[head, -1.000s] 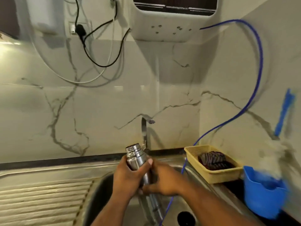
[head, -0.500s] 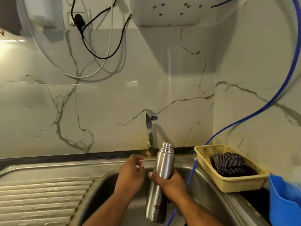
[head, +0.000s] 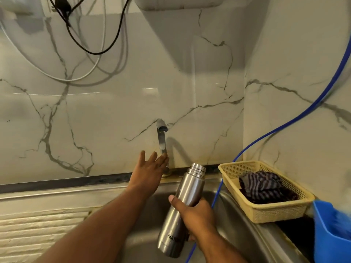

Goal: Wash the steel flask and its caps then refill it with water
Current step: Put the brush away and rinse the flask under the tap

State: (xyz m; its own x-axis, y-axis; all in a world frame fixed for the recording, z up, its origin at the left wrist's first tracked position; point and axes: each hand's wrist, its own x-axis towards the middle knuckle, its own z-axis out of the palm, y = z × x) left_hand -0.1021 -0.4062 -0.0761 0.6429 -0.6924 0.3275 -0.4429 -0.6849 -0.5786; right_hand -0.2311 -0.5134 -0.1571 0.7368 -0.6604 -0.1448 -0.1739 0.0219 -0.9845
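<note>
the right hand (head: 195, 215) grips the steel flask (head: 189, 187) round its middle, thumb across the front and fingers curled behind. the flask is held in the air over the sink (head: 245, 223), tilted so that its ringed neck leans up and to the right and its base hangs low over the basin. i cannot tell whether a stopper sits in the neck.

the left hand (head: 150, 171) is stretched out toward the back edge of the bench, fingers straight and spread, holding nothing. its fingertips lie at the lower stem of the steel tap (head: 162, 137); i cannot tell whether they touch it.

a ridged draining board (head: 38, 228) takes up the left side of the bench. at the rear right corner a yellow plastic basket (head: 275, 211) sits just beside the sink's rim, with a dark striped cloth (head: 260, 183) inside. a blue plastic container (head: 332, 238) stands at the right edge. a blue hose (head: 284, 128) runs down the marble wall into the sink, passing just right of the flask. a black cable (head: 85, 44) and a white cable (head: 57, 76) hang on the wall above.
</note>
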